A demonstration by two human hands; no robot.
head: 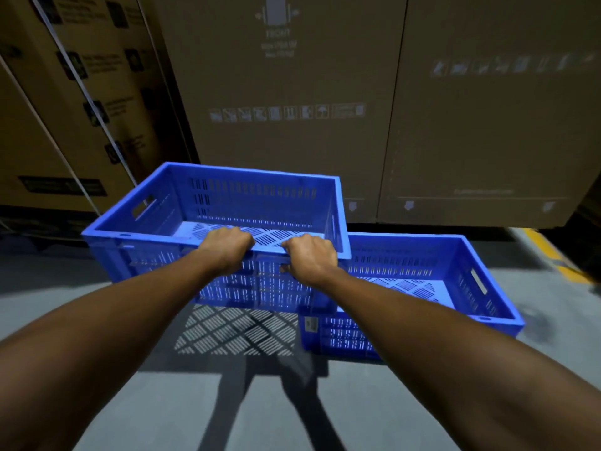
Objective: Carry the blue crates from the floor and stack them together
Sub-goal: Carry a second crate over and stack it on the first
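- The left hand [227,247] and the right hand [310,257] each curled their fingers over the near long rim of one blue crate [247,198], close together near the middle of that rim, knuckles up.
- That held crate was empty and hung clear of the floor [162,402], up and to the left of a second blue crate [419,266].
- The second crate sat flat on the floor, open side up and empty, with no hand on it.
- The held crate's right end overlapped the second crate's left end in the view; whether the two touched could not be told.
- Left of the second crate, under the held one, a slotted pattern of light [234,333] lay on the floor.
- Tall cardboard boxes [292,109] stood just behind the second crate.
- A yellow floor line [549,255] ran to the right of the second crate.
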